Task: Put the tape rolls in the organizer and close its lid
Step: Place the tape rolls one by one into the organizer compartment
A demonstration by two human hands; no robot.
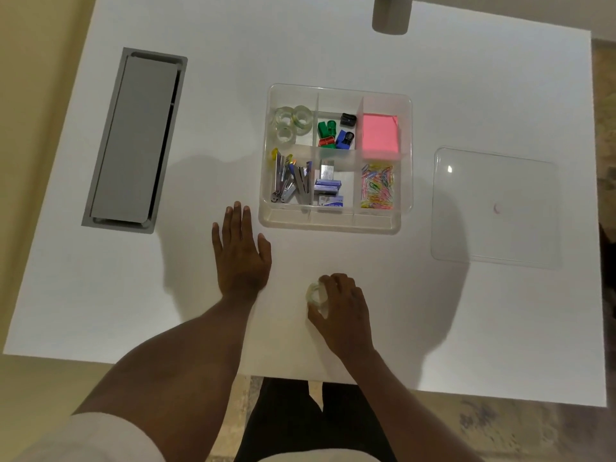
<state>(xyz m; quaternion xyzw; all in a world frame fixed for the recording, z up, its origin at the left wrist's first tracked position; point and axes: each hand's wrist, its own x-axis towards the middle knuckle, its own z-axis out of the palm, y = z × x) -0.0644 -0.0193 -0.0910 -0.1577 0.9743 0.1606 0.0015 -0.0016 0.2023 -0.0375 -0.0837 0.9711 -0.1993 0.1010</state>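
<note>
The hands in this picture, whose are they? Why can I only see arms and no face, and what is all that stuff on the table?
The camera sits on a person's head and looks down, so you see only their own arms. The left hand lies flat and open on the white table. The right hand has its fingers curled around a clear tape roll. In the middle stands a clear organizer with six compartments. One far corner holds three more tape rolls; others hold pink sticky notes, colourful paper clips and staplers. Its lid lies off to the right, so the box is open.
</note>
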